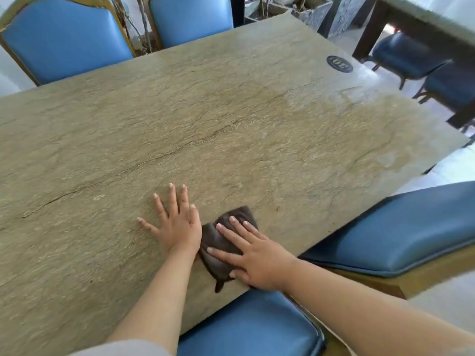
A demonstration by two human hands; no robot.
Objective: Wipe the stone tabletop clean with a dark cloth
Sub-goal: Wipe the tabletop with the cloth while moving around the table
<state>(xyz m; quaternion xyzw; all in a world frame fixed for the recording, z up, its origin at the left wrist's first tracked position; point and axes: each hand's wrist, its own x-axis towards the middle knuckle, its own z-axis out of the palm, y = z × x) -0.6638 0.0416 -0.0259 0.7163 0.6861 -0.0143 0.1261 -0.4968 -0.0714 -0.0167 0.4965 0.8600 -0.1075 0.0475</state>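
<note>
The dark cloth (pixel 226 242) was pressed flat near the stone tabletop's (pixel 231 119) near edge under the right hand (pixel 253 255), fingers spread; the left hand (pixel 177 227) was braced, spread and empty (most of the tabletop apparently remained unwiped).

A single head-worn wide-angle camera is looking forward and steeply down, close over the veined beige stone tabletop (pixel 205 124), which is filling most of the frame.
</note>
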